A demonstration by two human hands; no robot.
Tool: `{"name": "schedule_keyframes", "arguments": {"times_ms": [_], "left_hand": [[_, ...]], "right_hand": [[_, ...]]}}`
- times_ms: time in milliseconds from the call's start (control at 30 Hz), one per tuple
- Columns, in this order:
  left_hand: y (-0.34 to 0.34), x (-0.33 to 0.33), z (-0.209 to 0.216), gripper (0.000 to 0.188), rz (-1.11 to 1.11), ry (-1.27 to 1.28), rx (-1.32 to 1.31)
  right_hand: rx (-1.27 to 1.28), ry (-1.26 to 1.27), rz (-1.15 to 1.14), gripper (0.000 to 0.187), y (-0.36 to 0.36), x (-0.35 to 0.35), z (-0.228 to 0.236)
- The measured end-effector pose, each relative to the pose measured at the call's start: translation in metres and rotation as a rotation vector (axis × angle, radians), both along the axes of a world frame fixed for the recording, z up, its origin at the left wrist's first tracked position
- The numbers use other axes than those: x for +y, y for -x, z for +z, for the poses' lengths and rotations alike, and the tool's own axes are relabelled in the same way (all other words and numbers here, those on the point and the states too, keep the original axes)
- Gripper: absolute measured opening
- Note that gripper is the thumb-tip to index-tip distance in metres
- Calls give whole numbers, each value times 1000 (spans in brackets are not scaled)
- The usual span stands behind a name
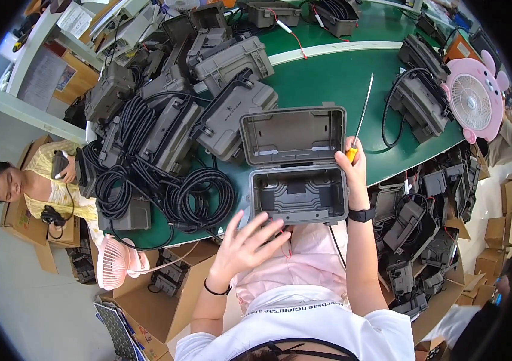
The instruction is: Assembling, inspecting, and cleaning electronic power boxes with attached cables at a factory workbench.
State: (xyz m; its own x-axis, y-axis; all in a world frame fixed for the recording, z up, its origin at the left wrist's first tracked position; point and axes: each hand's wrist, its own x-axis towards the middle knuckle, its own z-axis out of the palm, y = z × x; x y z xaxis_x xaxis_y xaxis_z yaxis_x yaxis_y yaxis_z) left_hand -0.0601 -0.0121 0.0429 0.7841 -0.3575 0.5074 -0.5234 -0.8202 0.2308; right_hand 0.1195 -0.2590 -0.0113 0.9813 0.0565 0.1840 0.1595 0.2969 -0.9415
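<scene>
Screwdriver (352,153) is gripped by the right fingers (345,160); left fingers (268,231) are spread; if bumped, the open box (298,195) could be tipped off the near counter (328,72) edge.

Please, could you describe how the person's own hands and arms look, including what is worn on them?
The left hand and right hand wear no gloves. A thin black band circles the left wrist; a wider, black watch-like band is on the right. The white sleeves are short.
</scene>
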Motion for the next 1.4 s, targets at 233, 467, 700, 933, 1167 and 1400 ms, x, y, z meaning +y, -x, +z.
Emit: {"name": "schedule_keyframes", "arguments": {"times_ms": [233,467,700,933,1167,1400], "left_hand": [[2,5,-15,31,-131,-465,-237],[-6,1,-17,21,-250,-300,-351],[-8,7,-5,19,-251,-460,-243],[-14,9,3,17,-301,-459,-257],[-7,-2,10,19,-276,-161,-281],[-17,-4,24,35,229,328,-165]], "right_hand": [[24,-18,17,35,0,-2,1],[25,-18,6,35,2,-1,-1],[33,-6,9,34,0,-1,-2],[45,-4,13,34,3,-1,6],[56,-34,23,34,2,0,0],[59,-14,13,35,3,-1,2]]}}
